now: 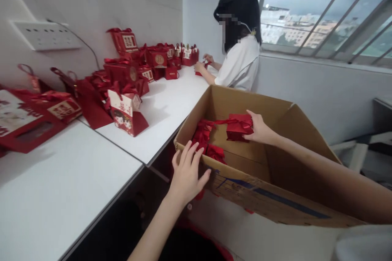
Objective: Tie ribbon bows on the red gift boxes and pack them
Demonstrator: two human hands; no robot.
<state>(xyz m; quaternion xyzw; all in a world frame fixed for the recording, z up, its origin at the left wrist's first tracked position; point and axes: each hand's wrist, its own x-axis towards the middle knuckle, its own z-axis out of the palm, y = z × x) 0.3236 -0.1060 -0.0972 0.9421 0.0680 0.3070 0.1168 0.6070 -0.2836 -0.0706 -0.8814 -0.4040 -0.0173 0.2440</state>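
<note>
A large cardboard box [241,175] stands tilted beside the table, its top open. Inside it, my right hand [261,130] is closed around a small red gift box [238,127] with a ribbon. More red gift boxes [202,132] lie at the left end of the carton's inside, and a ribbon stretches from them to the held one. My left hand [186,171] grips the near left corner of the carton, fingers over the rim and thumb against the outer wall.
A white table [167,102] runs along the wall, with many red gift boxes [122,71] piled on it. A printed box [125,116] stands nearer. Beyond the carton, a person in a white shirt [241,63] handles a red box. A socket panel [45,36] is on the wall.
</note>
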